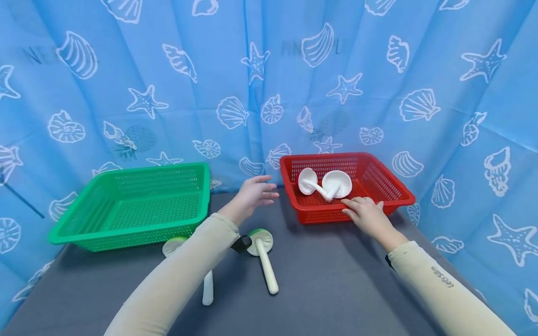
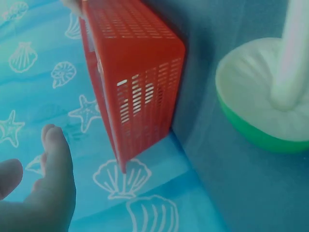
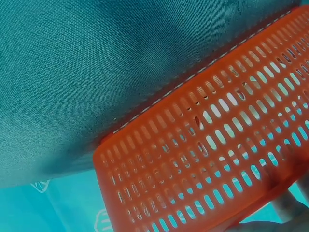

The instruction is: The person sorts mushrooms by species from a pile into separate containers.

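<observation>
Two toy mushrooms lie in the red basket (image 1: 344, 216), a red-edged one (image 1: 308, 181) and a white-looking one (image 1: 337, 183), their pale undersides and stems showing. My right hand (image 1: 367, 215) reaches over the basket's front rim, fingers loosely bent just inside near the stems. My left hand (image 1: 253, 196) hovers left of that basket, fingers spread and holding nothing. Below it on the table lies a green-capped toy mushroom (image 1: 265, 261), stem toward me. Another green-capped mushroom (image 1: 208, 289) is partly hidden behind my left forearm.
A green basket (image 1: 143, 237) with perforated sides stands at the left of the grey table (image 1: 319, 289). Behind both baskets hangs a blue curtain (image 1: 269, 70) with white shells and starfish.
</observation>
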`<state>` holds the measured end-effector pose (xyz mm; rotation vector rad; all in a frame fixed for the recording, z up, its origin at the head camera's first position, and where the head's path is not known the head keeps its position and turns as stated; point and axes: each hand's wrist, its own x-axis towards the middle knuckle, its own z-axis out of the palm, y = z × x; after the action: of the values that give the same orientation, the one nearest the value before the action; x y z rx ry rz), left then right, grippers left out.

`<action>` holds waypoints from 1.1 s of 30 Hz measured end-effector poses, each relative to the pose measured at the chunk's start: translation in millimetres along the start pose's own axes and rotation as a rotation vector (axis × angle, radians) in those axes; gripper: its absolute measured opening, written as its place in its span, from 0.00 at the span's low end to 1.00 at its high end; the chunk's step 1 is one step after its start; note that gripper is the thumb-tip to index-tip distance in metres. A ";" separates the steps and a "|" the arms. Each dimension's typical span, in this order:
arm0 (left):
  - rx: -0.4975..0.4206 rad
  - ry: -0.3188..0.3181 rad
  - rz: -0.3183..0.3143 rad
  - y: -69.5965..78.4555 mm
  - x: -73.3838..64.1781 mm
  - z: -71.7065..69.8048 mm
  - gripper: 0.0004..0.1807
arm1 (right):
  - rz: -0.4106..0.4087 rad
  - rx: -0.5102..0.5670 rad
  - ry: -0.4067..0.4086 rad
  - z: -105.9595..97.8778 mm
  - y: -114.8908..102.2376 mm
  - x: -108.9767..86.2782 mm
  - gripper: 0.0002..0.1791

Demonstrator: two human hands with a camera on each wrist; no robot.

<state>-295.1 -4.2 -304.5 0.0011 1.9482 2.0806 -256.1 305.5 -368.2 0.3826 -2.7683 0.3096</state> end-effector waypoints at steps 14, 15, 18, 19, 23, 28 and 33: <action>0.073 0.043 0.069 -11.6 -37.2 -38.2 0.24 | -0.187 0.154 0.174 -5.1 -15.8 11.6 0.19; 0.081 0.048 0.070 -12.8 -40.4 -41.5 0.24 | -0.192 0.162 0.183 -5.2 -17.2 13.0 0.18; 0.102 0.053 0.072 -17.3 -49.6 -51.8 0.24 | -0.189 0.166 0.193 -5.0 -19.8 15.8 0.18; 0.107 0.053 0.075 -18.5 -52.2 -55.3 0.24 | -0.185 0.166 0.192 -5.3 -20.9 16.5 0.18; 0.125 0.061 0.108 -22.5 -63.9 -70.2 0.25 | -0.149 0.187 0.152 -7.5 -27.5 18.5 0.19; 0.141 0.079 0.141 -26.2 -77.2 -87.5 0.25 | -0.115 0.226 0.100 -9.3 -39.0 21.6 0.21; 0.142 0.097 0.150 -28.5 -86.0 -99.1 0.26 | -0.121 0.250 0.085 -9.8 -48.9 25.0 0.21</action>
<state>-226.3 -117.8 -323.9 0.0791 2.2129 2.0631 -261.5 256.4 -342.3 0.5809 -2.6153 0.6289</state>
